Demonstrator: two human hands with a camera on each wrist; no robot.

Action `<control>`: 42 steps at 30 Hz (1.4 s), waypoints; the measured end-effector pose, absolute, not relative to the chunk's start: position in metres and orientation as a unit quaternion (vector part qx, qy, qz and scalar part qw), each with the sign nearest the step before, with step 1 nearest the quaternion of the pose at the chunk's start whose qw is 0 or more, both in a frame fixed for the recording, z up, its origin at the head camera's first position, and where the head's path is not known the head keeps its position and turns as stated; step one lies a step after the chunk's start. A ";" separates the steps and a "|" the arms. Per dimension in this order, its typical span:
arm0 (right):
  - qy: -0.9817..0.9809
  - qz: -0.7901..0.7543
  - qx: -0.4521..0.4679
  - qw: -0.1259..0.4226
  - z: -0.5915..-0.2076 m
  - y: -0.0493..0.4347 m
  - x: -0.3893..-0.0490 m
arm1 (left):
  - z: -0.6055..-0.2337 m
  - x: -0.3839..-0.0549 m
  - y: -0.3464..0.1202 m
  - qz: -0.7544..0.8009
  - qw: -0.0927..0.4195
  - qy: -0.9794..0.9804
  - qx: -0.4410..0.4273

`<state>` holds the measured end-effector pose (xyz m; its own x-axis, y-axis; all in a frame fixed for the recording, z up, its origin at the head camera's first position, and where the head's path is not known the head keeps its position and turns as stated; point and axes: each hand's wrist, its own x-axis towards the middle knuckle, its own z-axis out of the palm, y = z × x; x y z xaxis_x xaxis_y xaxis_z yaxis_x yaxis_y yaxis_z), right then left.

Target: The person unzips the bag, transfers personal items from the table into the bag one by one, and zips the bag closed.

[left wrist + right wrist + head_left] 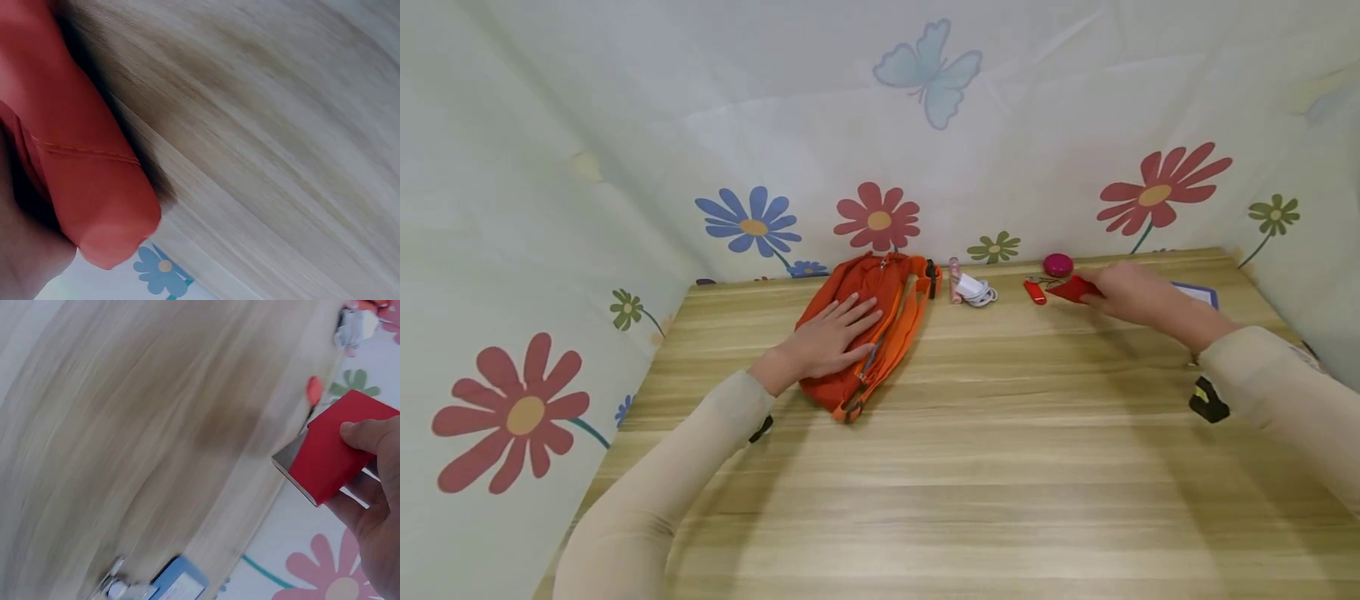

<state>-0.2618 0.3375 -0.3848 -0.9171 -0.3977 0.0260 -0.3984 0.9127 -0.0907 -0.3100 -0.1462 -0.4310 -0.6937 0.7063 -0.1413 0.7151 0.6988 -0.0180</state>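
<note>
My left hand (831,340) rests flat, fingers spread, on an orange-red waist bag (844,282) with an orange strap and black buckle. In the left wrist view the rounded end of the bag (103,194) shows, with part of the hand at the left edge. My right hand (1131,293) pinches a small flat red booklet-like thing (344,447), thumb on top and fingers beneath. It has a grey corner and a pale edge. In the head view it is close over keys with a red fob (1035,292).
Along the back edge lie a pink tube (955,279), a white charger with coiled cable (973,290) and a round magenta case (1057,265). Beyond my right wrist is a blue-edged card (1198,293). A flower-printed cloth wall (1037,167) borders the wooden table (970,483).
</note>
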 end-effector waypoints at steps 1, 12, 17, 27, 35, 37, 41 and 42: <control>-0.978 0.064 0.197 0.009 -0.383 0.335 -0.262 | -0.430 -0.310 -0.145 -0.037 0.063 0.920 0.385; -0.963 0.232 0.141 0.001 -0.375 0.310 -0.251 | -0.424 -0.305 -0.129 -0.030 0.065 0.931 0.357; -0.935 0.331 0.111 -0.059 -0.378 0.300 -0.252 | -0.421 -0.300 -0.123 -0.028 0.075 0.938 0.338; -0.831 0.530 0.051 -0.162 -0.381 0.271 -0.241 | -0.425 -0.297 -0.124 -0.048 0.058 0.940 0.332; -0.738 0.636 0.028 -0.226 -0.378 0.245 -0.230 | -0.433 -0.298 -0.128 -0.047 0.046 0.933 0.354; -0.706 0.664 0.022 -0.245 -0.377 0.239 -0.229 | -0.433 -0.297 -0.128 -0.045 0.045 0.931 0.358; -0.665 0.697 0.004 -0.267 -0.378 0.226 -0.227 | -0.432 -0.296 -0.129 -0.029 0.048 0.930 0.362; -0.658 0.703 -0.002 -0.270 -0.378 0.223 -0.226 | -0.432 -0.296 -0.130 -0.018 0.050 0.931 0.362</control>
<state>-0.2264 0.2229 -0.3783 -0.8537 -0.3773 -0.3590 0.3833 0.0114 -0.9236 -0.2960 -0.1298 -0.4324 -0.7325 0.6725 -0.1057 0.6762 0.7367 0.0016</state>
